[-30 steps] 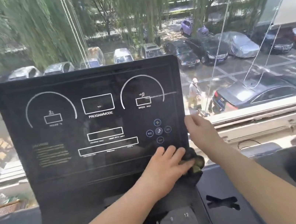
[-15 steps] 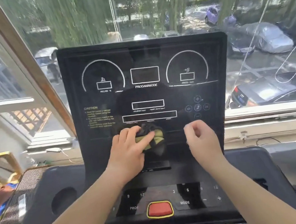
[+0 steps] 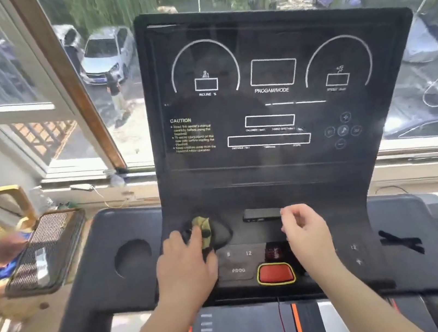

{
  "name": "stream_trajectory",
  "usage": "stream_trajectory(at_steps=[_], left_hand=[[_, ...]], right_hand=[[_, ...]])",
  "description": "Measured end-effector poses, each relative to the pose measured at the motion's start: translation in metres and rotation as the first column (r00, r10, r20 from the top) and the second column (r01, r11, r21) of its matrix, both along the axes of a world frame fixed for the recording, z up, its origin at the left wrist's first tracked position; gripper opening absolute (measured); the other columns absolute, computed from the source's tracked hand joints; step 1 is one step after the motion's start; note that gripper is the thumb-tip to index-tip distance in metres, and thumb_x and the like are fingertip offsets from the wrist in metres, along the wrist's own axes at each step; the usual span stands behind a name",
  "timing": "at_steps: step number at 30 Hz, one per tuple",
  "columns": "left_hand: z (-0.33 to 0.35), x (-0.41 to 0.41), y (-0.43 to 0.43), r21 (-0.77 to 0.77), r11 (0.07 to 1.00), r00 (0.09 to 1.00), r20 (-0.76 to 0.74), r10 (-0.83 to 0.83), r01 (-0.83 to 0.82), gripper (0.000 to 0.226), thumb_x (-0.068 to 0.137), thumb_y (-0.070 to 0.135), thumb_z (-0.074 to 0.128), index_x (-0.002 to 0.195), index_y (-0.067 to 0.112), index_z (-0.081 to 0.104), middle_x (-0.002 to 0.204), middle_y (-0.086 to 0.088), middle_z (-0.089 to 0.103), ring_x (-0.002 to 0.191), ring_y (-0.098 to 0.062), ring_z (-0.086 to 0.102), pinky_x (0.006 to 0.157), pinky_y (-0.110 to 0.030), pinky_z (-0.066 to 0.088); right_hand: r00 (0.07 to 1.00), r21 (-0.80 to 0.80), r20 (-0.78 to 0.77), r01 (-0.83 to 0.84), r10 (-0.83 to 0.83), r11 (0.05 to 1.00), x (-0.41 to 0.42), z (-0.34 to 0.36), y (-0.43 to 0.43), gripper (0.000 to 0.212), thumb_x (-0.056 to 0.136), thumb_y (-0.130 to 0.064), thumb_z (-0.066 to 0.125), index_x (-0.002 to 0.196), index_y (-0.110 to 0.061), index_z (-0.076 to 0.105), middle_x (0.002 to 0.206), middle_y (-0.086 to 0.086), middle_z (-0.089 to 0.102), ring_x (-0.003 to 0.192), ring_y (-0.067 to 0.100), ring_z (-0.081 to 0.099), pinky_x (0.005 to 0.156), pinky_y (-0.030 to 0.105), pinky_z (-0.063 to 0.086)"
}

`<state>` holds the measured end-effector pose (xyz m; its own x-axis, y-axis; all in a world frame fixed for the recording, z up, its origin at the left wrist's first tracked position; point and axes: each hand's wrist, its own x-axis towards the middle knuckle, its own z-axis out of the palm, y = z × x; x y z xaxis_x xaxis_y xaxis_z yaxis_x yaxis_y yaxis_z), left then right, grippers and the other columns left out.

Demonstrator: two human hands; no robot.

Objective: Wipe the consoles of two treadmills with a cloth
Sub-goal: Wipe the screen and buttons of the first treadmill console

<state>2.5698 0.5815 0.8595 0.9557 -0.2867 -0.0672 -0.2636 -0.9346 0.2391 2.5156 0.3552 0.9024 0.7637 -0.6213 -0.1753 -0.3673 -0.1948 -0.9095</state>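
The black treadmill console (image 3: 272, 94) stands upright before me, with white dial outlines and yellow caution text. My left hand (image 3: 188, 268) presses a dark cloth with a yellow-green patch (image 3: 205, 232) flat against the console's lower left, just above the button panel. My right hand (image 3: 307, 233) hovers over the lower middle of the console with its fingers loosely curled and nothing in them. A red stop button (image 3: 275, 272) with a yellow rim sits between my wrists.
A round cup recess (image 3: 132, 257) lies left of the cloth. A window behind the console looks onto parked cars. A woven gold-framed chair (image 3: 10, 250) stands at the left. The treadmill belt (image 3: 266, 327) with orange stripes runs below.
My left hand has dragged the cloth from the console's lower right corner leftward and down to its lower left. My right hand left the console's right edge and now hovers mid-panel.
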Motion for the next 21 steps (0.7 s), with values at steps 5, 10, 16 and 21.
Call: stream_trajectory(at_steps=[5, 10, 16, 21], left_hand=[[0.01, -0.028, -0.048, 0.071, 0.968, 0.969, -0.064, -0.237, 0.241, 0.066, 0.095, 0.054, 0.043, 0.155, 0.028, 0.036, 0.126, -0.008, 0.044, 0.113, -0.029, 0.05, 0.083, -0.041, 0.049], [0.024, -0.04, -0.101, 0.117, 0.947, 0.954, -0.076, -0.291, 0.298, 0.064, 0.1, 0.049, 0.042, 0.157, 0.024, 0.028, 0.133, -0.009, 0.039, 0.121, -0.03, 0.045, 0.091, -0.042, 0.045], [0.023, -0.066, -0.222, 0.097, 0.83, 0.836, -0.084, -0.542, 0.549, 0.053, 0.095, 0.035, 0.057, 0.145, 0.021, 0.045, 0.136, -0.016, 0.043, 0.122, -0.038, 0.043, 0.096, -0.049, 0.041], [0.021, -0.042, -0.302, 0.272, 0.723, 0.723, 0.118, -0.681, 0.635, 0.063, 0.087, 0.028, 0.068, 0.147, 0.022, 0.048, 0.131, -0.013, 0.05, 0.115, -0.035, 0.048, 0.088, -0.046, 0.042]], right_hand=[[0.974, -0.185, 0.015, 0.224, -0.225, 0.957, -0.026, -0.006, -0.027, 0.028, 0.103, -0.02, 0.062, 0.131, -0.021, 0.061, 0.126, -0.006, 0.055, 0.115, 0.014, 0.057, 0.094, 0.026, 0.041], [0.951, -0.128, -0.051, 0.295, -0.304, 0.947, -0.047, 0.001, -0.087, 0.047, 0.109, -0.03, 0.05, 0.155, -0.02, 0.045, 0.157, -0.001, 0.047, 0.143, 0.021, 0.047, 0.11, 0.037, 0.037], [0.97, -0.018, -0.123, 0.21, -0.211, 0.977, -0.05, 0.003, -0.144, 0.046, 0.115, -0.035, 0.03, 0.15, -0.012, 0.049, 0.13, 0.008, 0.056, 0.122, 0.023, 0.049, 0.11, 0.039, 0.035], [0.98, 0.046, -0.102, 0.176, -0.17, 0.983, -0.05, -0.015, -0.18, 0.045, 0.115, -0.035, 0.025, 0.129, -0.013, 0.061, 0.125, 0.006, 0.065, 0.114, 0.024, 0.057, 0.095, 0.036, 0.038]])
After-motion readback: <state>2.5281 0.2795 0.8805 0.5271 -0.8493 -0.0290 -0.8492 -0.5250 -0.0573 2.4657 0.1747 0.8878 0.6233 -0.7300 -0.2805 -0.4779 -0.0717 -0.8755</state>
